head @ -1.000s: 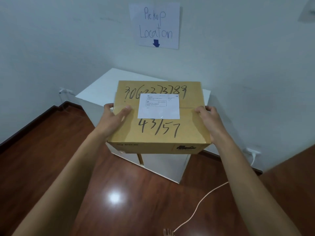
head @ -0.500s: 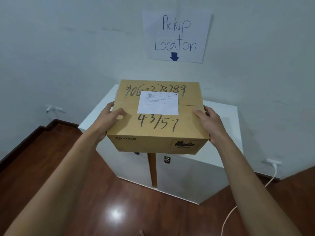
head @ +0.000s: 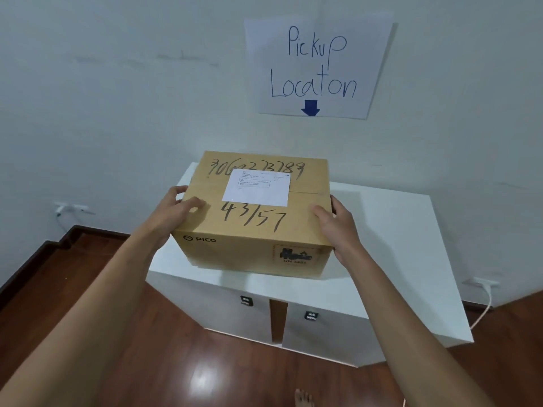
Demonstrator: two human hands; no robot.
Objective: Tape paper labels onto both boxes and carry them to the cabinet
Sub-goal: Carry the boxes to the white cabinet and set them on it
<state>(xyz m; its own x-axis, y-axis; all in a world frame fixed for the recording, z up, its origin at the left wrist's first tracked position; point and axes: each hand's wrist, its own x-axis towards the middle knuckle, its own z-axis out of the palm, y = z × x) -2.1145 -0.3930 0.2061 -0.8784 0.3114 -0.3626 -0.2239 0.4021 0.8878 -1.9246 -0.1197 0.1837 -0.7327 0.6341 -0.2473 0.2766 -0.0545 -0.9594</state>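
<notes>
A brown cardboard box with handwritten black numbers carries a white paper label taped on its top. The box is over the left part of a white cabinet, with its base at or just above the cabinet top; I cannot tell if it touches. My left hand grips the box's left side, thumb on the top face. My right hand grips the right side, thumb over the top edge. No second box is in view.
A paper sign reading "Pickup Location" with a blue arrow hangs on the wall above the cabinet. Wall sockets with white cables sit low at left and right. Dark wooden floor surrounds the cabinet.
I have moved closer to the cabinet, and the box has gone forward and down over its top. Both hands keep their hold on the box's sides.
</notes>
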